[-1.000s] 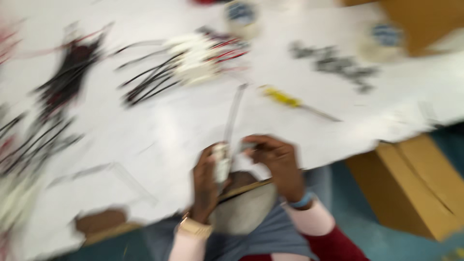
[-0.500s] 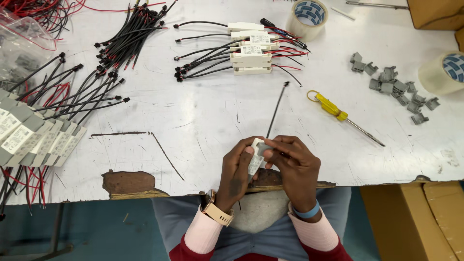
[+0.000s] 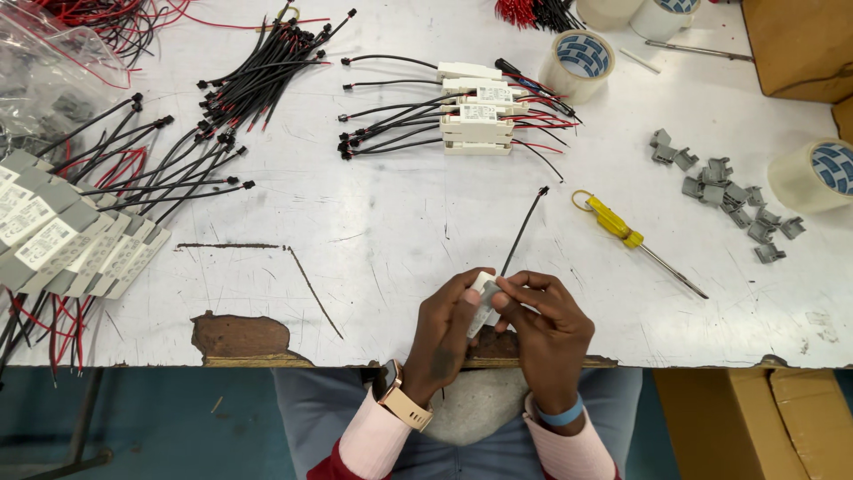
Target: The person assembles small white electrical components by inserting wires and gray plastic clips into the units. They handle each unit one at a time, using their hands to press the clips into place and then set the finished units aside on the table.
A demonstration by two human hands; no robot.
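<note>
Worktable point(image 3: 400, 240): hands point(image 3: 498, 329) grip module point(image 3: 484, 298) (probably).

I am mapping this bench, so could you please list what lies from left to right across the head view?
Grey labelled modules → loose black cables → white wired boxes → yellow-handled screwdriver → grey plastic clips → tape roll.

white labels on grey modules point(image 3: 53, 240) at left, cardboard boxes point(image 3: 800, 44) at right

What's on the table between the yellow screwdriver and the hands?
Head view: only bare tabletop between the screwdriver and the hands; a black cable runs alongside.
</note>
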